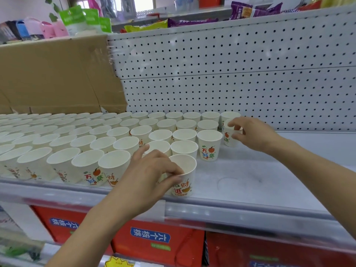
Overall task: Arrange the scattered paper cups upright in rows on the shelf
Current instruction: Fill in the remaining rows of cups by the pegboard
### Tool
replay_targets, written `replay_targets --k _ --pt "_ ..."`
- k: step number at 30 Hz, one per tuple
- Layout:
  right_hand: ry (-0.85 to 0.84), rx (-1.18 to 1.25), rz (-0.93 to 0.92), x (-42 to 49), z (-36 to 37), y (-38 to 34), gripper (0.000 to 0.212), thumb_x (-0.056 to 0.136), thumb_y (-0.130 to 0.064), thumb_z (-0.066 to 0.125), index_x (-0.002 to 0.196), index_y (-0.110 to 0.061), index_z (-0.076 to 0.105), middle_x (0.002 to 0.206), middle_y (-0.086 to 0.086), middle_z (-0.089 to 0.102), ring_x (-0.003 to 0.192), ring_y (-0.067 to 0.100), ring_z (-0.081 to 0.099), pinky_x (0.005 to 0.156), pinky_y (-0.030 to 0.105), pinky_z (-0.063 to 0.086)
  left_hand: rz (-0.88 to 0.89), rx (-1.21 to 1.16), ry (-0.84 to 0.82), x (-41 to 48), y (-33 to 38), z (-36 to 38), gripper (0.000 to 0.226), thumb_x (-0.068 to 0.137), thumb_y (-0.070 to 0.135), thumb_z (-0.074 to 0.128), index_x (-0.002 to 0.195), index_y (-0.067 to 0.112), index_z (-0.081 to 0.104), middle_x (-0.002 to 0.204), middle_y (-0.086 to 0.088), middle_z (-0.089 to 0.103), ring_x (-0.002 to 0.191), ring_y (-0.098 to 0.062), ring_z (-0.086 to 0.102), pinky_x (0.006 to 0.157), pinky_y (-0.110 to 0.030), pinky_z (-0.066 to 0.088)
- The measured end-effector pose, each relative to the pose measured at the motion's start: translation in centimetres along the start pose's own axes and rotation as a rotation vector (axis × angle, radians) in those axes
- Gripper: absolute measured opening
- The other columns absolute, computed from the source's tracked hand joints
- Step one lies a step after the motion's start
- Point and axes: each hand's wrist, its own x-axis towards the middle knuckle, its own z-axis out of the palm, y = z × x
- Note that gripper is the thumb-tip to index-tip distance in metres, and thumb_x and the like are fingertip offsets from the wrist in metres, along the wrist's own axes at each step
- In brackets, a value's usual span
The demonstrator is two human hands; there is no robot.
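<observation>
Several white paper cups (117,132) with orange and green print stand upright in rows across the left and middle of the grey shelf (250,182). My left hand (148,174) pinches the rim of a front cup (185,176) standing near the shelf's front edge. My right hand (252,132) grips another cup (229,139) at the right end of the rows, close to the back; its fingers cover most of that cup.
A white pegboard back panel (231,74) rises behind the shelf, with a cardboard box (54,74) at the back left. Bare shelf surface lies to the right of the cups. Red cartons (154,241) sit on the level below. Snack bags (192,22) lie on top.
</observation>
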Motion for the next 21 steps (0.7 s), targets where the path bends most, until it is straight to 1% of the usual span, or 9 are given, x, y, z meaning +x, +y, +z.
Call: replay_targets --k 2,5,7,10,12,15,17,19,21 --pt "-0.016 0.01 0.032 0.4 0.5 -0.1 0.033 0.092 -0.02 0.057 0.125 -0.02 0.057 0.117 0.003 0.062 0.097 0.022 0.057 0.083 0.04 0.051 -0.002 -0.007 -0.011 0.0 0.1 -0.1 0.028 0.081 0.055 0.05 0.09 0.038 0.071 0.087 0.026 0.063 0.103 0.005 0.048 0.116 -0.032 0.009" --pt "0.05 0.051 0.039 0.4 1.0 -0.1 0.021 0.091 -0.012 0.056 0.11 -0.014 0.064 0.11 0.007 0.066 0.096 0.025 0.06 0.083 0.042 0.052 0.013 -0.021 -0.008 -0.1 0.2 0.0 0.037 0.078 0.063 0.042 0.088 0.04 0.07 0.084 0.027 0.062 0.102 0.006 0.049 0.116 -0.031 0.009" --pt "0.084 0.071 0.026 -0.6 0.7 0.0 0.012 0.091 -0.012 0.057 0.098 -0.012 0.067 0.1 0.005 0.067 0.089 0.023 0.06 0.079 0.041 0.052 0.01 -0.021 -0.002 -0.1 0.2 0.0 0.038 0.077 0.065 0.041 0.088 0.04 0.069 0.084 0.029 0.061 0.102 0.005 0.05 0.117 -0.033 0.01" --pt "0.118 0.132 -0.014 -3.0 -0.8 0.0 0.007 0.091 -0.014 0.06 0.091 -0.014 0.067 0.092 -0.001 0.064 0.084 0.02 0.058 0.077 0.039 0.05 0.008 -0.017 -0.02 -0.2 0.1 0.2 0.035 0.078 0.065 0.04 0.088 0.043 0.066 0.086 0.028 0.062 0.103 0.006 0.049 0.118 -0.038 0.012" --pt "0.147 0.16 -0.071 -5.1 -1.9 -0.3 0.005 0.09 -0.017 0.063 0.086 -0.019 0.066 0.088 -0.009 0.059 0.077 0.017 0.056 0.074 0.039 0.049 0.005 -0.023 -0.024 -0.2 0.0 0.2 0.031 0.079 0.064 0.041 0.089 0.045 0.064 0.087 0.027 0.063 0.104 0.006 0.049 0.118 -0.039 0.012" --pt "0.151 0.259 -0.188 -8.2 -3.3 -1.7 0.004 0.086 -0.02 0.067 0.082 -0.022 0.067 0.089 -0.014 0.054 0.071 0.012 0.054 0.064 0.026 0.043 -0.005 -0.039 -0.024 -0.3 -0.2 0.1 0.015 0.082 0.053 0.05 0.087 0.046 0.062 0.088 0.025 0.063 0.104 0.006 0.048 0.118 -0.037 0.01" --pt "0.122 0.299 -0.264 -9.4 -3.5 -2.9 0.004 0.084 -0.022 0.068 0.082 -0.024 0.069 0.089 -0.014 0.054 0.071 0.012 0.052 0.062 0.018 0.037 -0.002 -0.045 -0.025 -0.3 -0.2 0.1 0.015 0.082 0.049 0.051 0.088 0.043 0.064 0.087 0.024 0.063 0.103 0.006 0.048 0.117 -0.037 0.011" --pt "0.082 0.291 -0.314 -9.6 -2.7 -3.9 0.004 0.084 -0.022 0.069 0.083 -0.025 0.07 0.089 -0.015 0.053 0.072 0.012 0.051 0.063 0.017 0.037 0.005 -0.038 -0.035 -0.2 -0.2 0.2 0.018 0.083 0.047 0.051 0.09 0.04 0.067 0.087 0.023 0.063 0.103 0.006 0.048 0.117 -0.037 0.011" --pt "0.046 0.283 -0.332 -9.3 -1.7 -4.4 0.003 0.085 -0.023 0.069 0.084 -0.026 0.069 0.089 -0.018 0.051 0.07 0.01 0.051 0.064 0.022 0.042 0.009 -0.037 -0.045 -0.2 -0.2 0.2 0.02 0.083 0.048 0.051 0.091 0.04 0.067 0.088 0.024 0.063 0.104 0.006 0.047 0.118 -0.036 0.009"
